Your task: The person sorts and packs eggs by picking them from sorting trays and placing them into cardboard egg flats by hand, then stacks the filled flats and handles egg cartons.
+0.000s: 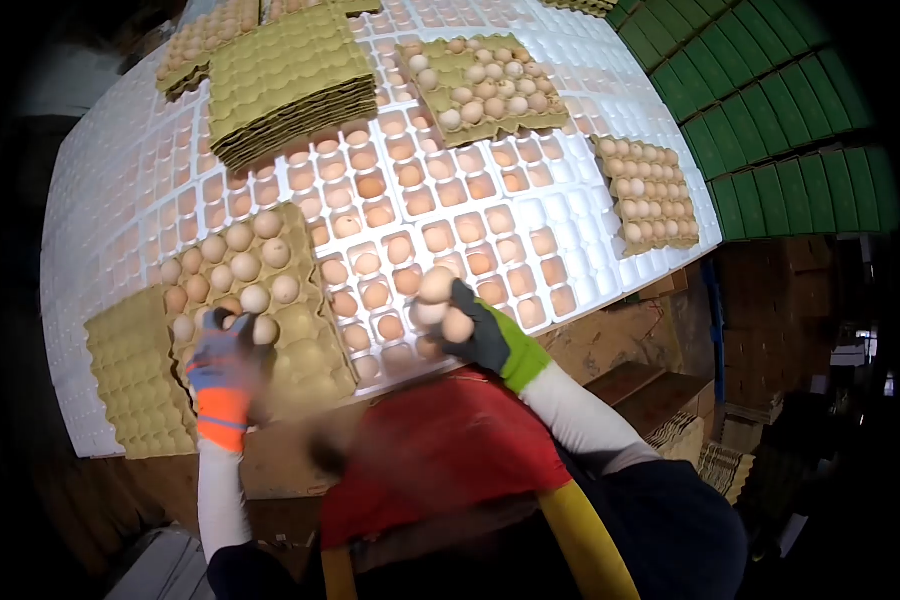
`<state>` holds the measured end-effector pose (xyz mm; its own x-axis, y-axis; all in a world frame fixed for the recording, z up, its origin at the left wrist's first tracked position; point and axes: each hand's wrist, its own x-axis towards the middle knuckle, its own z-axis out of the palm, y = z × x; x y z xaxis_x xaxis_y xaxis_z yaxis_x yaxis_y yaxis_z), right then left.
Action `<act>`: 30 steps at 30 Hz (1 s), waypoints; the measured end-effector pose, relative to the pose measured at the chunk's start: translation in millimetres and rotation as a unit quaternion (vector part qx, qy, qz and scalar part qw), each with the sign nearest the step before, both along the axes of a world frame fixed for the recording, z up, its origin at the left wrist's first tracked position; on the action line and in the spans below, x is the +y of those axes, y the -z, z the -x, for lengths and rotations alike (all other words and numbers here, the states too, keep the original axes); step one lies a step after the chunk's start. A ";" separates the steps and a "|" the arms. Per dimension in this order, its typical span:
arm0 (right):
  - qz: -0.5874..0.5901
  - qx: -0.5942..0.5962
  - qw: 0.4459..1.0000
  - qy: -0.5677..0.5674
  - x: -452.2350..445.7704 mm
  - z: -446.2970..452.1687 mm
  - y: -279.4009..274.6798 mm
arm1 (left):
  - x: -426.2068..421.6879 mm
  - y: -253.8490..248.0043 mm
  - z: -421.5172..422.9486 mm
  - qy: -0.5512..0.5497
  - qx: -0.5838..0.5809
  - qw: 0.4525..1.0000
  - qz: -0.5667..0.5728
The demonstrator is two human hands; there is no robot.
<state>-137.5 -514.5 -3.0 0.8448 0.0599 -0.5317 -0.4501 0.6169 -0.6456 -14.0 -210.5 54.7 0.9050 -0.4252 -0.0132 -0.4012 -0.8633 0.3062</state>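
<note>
Because the right hand (pixel 482 335) carries at least three eggs (pixel 436 284) in one bunch, the likeliest trouble is one slipping out or cracking against its neighbour; a slack or uneven hold would cause it. A dropped egg could strike those seated in the white trays (pixel 532 212) beneath that hand. At the left hand (pixel 222 360), pressing too hard could break a shell in the pulp tray (pixel 310 350) below it.

The right hand's fingers curl about the bunch, which bulges out on the side towards the left hand; its forearm slants in from the lower right. The left hand reaches away from the body, fingers bent down among the eggs in the pulp tray; blur hides whether they pinch one. Just left of it lies a second tray (pixel 135 370); a stack (pixel 290 75) stands ahead of it.
</note>
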 end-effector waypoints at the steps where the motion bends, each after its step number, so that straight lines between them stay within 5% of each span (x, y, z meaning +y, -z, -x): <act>1: 0.008 0.020 0.996 0.082 -23.9 21.6 2.6 | 15.2 8.5 -1.3 -0.006 -0.006 0.999 0.041; 2: 0.016 0.039 0.986 0.163 -50.6 40.6 6.0 | 29.7 17.8 -2.3 -0.012 -0.011 0.996 0.084; 4: 0.230 0.054 0.947 0.218 -109.7 79.0 14.1 | 7.4 8.5 12.1 -0.038 0.091 0.967 0.234; 6: 0.490 0.104 0.846 0.183 -152.2 95.1 2.5 | -35.1 13.5 34.0 -0.048 0.161 0.937 0.305; 7: 0.487 0.102 0.847 0.185 -168.9 106.0 11.7 | -63.0 25.1 38.6 0.043 0.127 0.955 0.266; 8: 0.666 0.048 0.730 0.146 -185.3 119.7 30.7 | -104.3 20.1 48.7 0.095 0.062 0.969 0.218; 9: 0.811 -0.005 0.576 0.099 -198.0 131.3 45.0 | -137.9 25.6 60.2 0.099 0.158 0.951 0.245; 11: 0.780 0.053 0.623 0.024 -213.2 143.6 47.2 | -211.4 32.8 76.9 0.147 0.179 0.937 0.262; 14: 0.624 -0.061 0.761 0.167 -243.0 140.1 59.7 | -313.3 61.6 98.7 0.206 0.115 0.948 0.216; 16: 0.420 -0.067 0.876 0.227 -249.4 129.6 41.1 | -378.9 70.2 106.3 0.234 0.083 0.959 0.136; 18: 0.489 -0.070 0.850 0.181 -262.6 115.3 62.1 | -424.4 88.9 112.4 0.265 0.055 0.961 0.051; 19: 0.613 -0.096 0.776 0.114 -268.4 111.2 60.1 | -432.5 91.4 116.4 0.252 0.090 0.961 0.062; 21: 0.618 -0.107 0.769 0.125 -277.3 104.4 67.4 | -444.0 99.3 115.9 0.234 0.116 0.963 0.069; 24: 0.624 -0.139 0.747 0.182 -277.5 94.5 49.1 | -441.9 121.1 103.7 0.121 0.010 0.955 0.271; 30: 0.729 -0.204 0.637 0.146 -291.2 43.3 67.5 | -441.1 131.7 55.4 0.082 -0.001 0.981 0.177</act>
<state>-180.8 -805.7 -70.5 0.7921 -0.4384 0.4247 -0.0659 -0.7532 -0.6545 -69.4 -651.6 -77.0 0.8244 -0.5419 0.1633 -0.5261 -0.6274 0.5740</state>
